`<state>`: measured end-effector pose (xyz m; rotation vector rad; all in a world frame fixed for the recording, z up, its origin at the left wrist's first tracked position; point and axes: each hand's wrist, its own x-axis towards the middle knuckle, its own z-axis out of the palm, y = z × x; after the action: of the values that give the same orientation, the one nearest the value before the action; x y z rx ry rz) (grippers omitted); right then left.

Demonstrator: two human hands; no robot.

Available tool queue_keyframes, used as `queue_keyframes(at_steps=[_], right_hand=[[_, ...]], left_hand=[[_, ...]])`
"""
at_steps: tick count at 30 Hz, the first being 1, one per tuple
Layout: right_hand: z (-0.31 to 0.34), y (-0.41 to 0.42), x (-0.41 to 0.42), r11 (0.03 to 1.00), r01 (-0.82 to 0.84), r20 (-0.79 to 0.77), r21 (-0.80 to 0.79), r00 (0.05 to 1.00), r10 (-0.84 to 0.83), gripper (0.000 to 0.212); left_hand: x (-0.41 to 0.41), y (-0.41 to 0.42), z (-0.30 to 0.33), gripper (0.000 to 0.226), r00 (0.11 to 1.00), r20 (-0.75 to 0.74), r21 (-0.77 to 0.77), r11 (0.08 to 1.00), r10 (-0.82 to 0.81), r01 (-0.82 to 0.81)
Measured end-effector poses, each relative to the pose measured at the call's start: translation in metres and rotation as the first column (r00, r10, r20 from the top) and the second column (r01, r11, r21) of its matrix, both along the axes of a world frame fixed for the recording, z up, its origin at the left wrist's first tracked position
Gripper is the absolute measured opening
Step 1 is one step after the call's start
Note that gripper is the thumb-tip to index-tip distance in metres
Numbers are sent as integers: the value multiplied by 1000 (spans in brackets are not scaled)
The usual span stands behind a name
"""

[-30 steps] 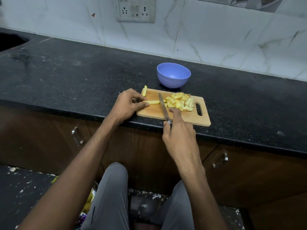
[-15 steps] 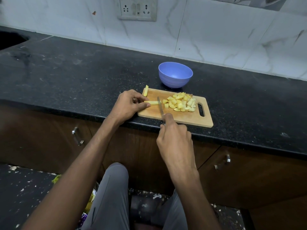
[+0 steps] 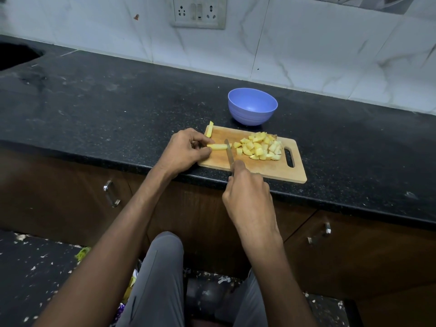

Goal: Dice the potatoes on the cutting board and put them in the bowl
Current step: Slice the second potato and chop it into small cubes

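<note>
Two potato sticks (image 3: 219,146) remain left on the cutting board (image 3: 266,169); left hand (image 3: 182,152) pinches one, right hand (image 3: 247,197) grips the knife (image 3: 228,152). Firm, probably slippery; best held near its left end. Bowl (image 3: 252,106) sits beyond.

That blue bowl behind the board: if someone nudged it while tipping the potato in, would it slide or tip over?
The blue bowl looks like thin plastic and holds nothing, so it is probably light and would likely slide on the smooth dark countertop. Its base appears narrower than its rim, so a push near the rim might rock it. It probably would not break.
</note>
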<state>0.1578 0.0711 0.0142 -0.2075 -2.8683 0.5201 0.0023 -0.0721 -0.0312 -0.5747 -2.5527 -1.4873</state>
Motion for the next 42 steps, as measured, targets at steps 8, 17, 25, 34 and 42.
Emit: queue_keyframes(at_steps=[8,17,25,34,42], right_hand=[[2,5,-11,995,-4,-43,-99,999,-1,36],[8,5,13,992,-11,-50,-127,999,4,31],[1,-3,15,995,3,-25,-98,1000,-5,32],[0,-18,5,999,37,-4,27,999,-36,43],[6,-7,-3,974,34,31,-223,999,-28,28]], left_hand=[[3,0,2,21,1000,-5,-15,1000,13,-13],[4,0,3,20,1000,-16,-4,1000,17,-17],[4,0,2,20,1000,-7,16,1000,17,-17],[2,-2,0,23,1000,-16,7,1000,24,-23],[5,-3,1,22,1000,11,47,998,28,-28]])
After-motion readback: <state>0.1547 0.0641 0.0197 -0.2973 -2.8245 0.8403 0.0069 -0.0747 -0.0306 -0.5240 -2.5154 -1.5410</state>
